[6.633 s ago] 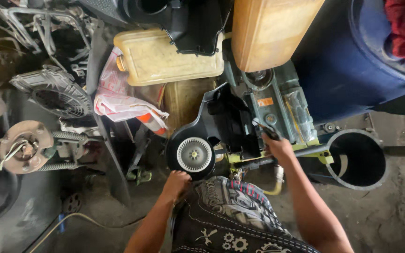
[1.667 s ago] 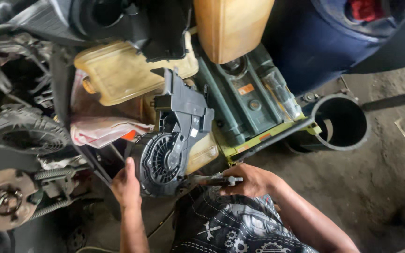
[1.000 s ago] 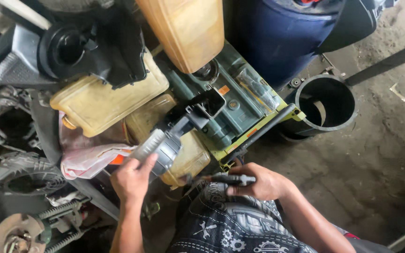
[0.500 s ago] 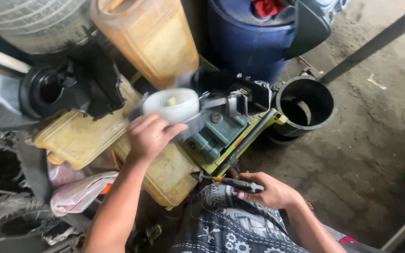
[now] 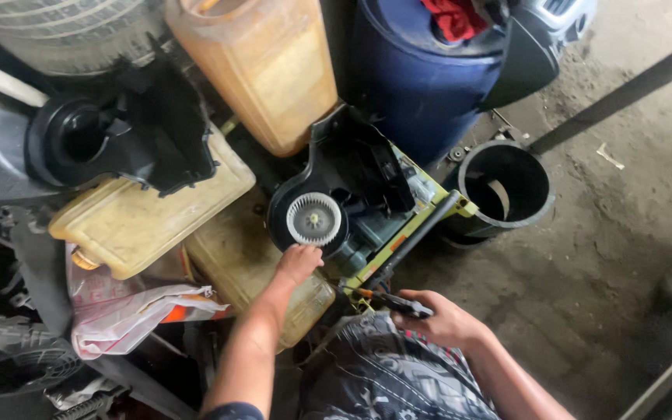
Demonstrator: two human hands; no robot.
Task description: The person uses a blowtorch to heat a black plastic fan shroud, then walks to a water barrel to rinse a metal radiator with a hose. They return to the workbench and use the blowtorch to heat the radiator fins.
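Blower housing (image 5: 351,183) is now set down: black plastic scroll case with the white fan wheel (image 5: 313,218) facing up at the camera, resting on the green-and-yellow machine (image 5: 421,214) and leaning back toward the amber jerrycan (image 5: 262,66) and blue drum (image 5: 418,78). Half a second ago the left hand had it lifted, gripped around the wheel end; a second before that it was tilted on its side lower in the pile. So the unit got turned over and parked wheel-up, and the hand is easing off it. Left hand (image 5: 299,263) sits at the lower rim of the wheel opening, fingers lightly curled and close together, tips touching the housing edge, not wrapped around anything. Right hand (image 5: 441,319) hasn't really moved across the last frames: closed around a dark tool (image 5: 394,303), orange showing at its far end, held low near the lap, just off the near corner of the machine's yellow frame. Can't tell the tool type for sure. Judgement: wheel face is now exposed and reachable, housing looks supported but only propped, could slide. Black plastic pipe section (image 5: 507,187) stands on the floor right of the machine; yellowed flat jug (image 5: 149,222) and another black duct part (image 5: 118,136) lie left of the housing, untouched.
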